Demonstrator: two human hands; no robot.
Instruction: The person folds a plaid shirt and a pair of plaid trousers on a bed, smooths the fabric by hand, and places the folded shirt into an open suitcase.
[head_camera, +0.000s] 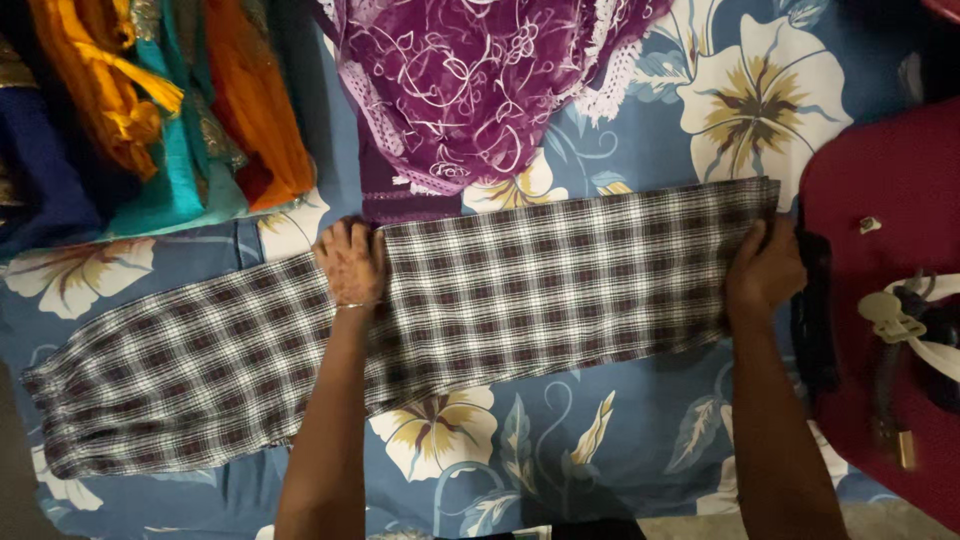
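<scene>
Now | your left hand (351, 262) lies flat, fingers spread, mid-trousers (500, 290) | right hand (765, 270) pinches their right end | long axis runs left-right across the bed (560, 440)

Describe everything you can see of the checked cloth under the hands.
The checked cloth is a long, narrow piece of thin woven fabric in a dark and white plaid. It lies flat and stretched out across a blue flowered bedsheet, running from lower left up to the right. A seam or fold crosses it near the middle. The left hand presses down on that middle part, and the right hand holds the right end. Its far edge meets a purple patterned fabric.
</scene>
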